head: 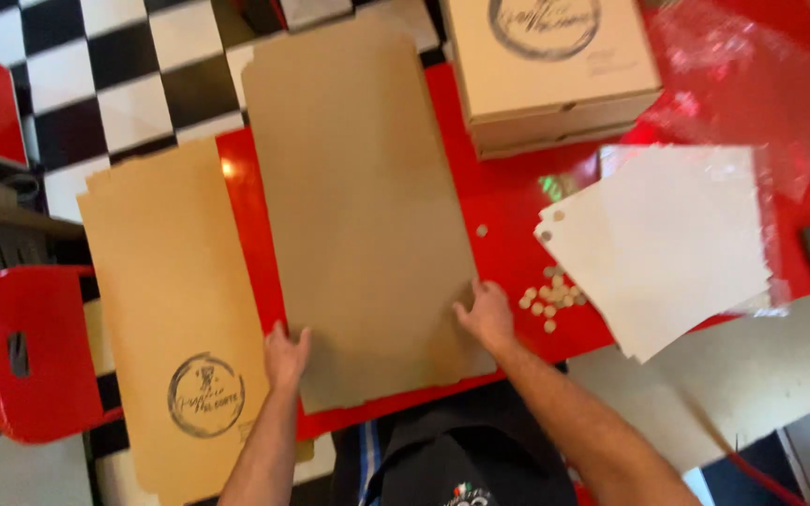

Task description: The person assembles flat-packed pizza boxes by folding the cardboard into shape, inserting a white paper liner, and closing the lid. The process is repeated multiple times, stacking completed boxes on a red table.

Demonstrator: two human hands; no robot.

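Both hands, left point(286, 358) and right point(487, 315), flat on unfolded cardboard sheet point(363, 206) atop red table point(508, 201).

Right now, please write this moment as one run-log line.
left hand: flat on plain brown cardboard sheet | right hand: on its right edge | surface: red table

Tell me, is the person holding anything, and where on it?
Both hands lie flat on the plain cardboard sheet on the red table: left hand at its near left edge, right hand at its near right edge. Neither clearly grips it.
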